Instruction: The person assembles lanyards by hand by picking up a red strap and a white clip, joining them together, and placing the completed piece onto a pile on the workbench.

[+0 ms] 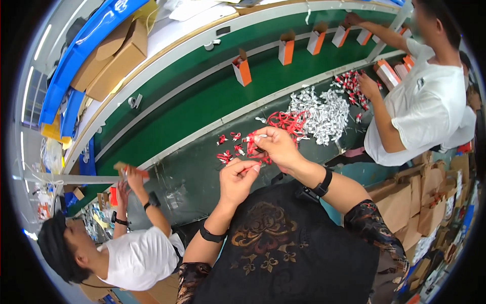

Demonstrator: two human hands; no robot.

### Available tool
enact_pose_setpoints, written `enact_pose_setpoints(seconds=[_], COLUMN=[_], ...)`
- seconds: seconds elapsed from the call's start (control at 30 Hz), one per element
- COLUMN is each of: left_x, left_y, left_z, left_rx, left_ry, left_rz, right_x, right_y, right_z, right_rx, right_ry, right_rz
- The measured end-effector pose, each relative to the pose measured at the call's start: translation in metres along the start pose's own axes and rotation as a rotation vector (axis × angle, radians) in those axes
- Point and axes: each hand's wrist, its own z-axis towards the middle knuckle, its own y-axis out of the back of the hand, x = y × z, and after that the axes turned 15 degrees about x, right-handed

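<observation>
My left hand (pixel 237 181) is closed in a pinch, with a bit of red showing at its fingertips. Above and to its right, my right hand (pixel 278 148) pinches a red strap with a white end (pixel 251 138). Whether both hands hold the same strap I cannot tell. Small red-and-white bundles (pixel 224 157) lie on the dark work surface just beyond my left hand. Behind my right hand is a tangle of loose red straps (pixel 287 120), next to a large heap of small white looped pieces (pixel 324 114).
A green conveyor belt (pixel 187 109) runs past the work surface (pixel 174 177), carrying orange-and-white boxes (pixel 242 71). On the right a co-worker (pixel 420 106) reaches to the belt, near more red bundles (pixel 350 86). Another co-worker (pixel 136 253) on the left holds an orange box. Cartons (pixel 400 202) stand at right.
</observation>
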Motion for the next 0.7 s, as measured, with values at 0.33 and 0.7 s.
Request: enact_pose_setpoints(seconds=[0.33,0.7], left_x=[-0.003,0.012], left_y=[0.009,0.011], left_z=[0.008,0.009], left_rx=[0.013,0.008], left_ry=[-0.299,-0.334], left_rz=[0.67,0.718], right_x=[-0.02,-0.044], right_y=[0.012,0.03], right_z=[0.016,0.026], right_rx=[0.035,0.077], right_ry=[-0.076,-0.306], right_rz=[-0.503,-0.575])
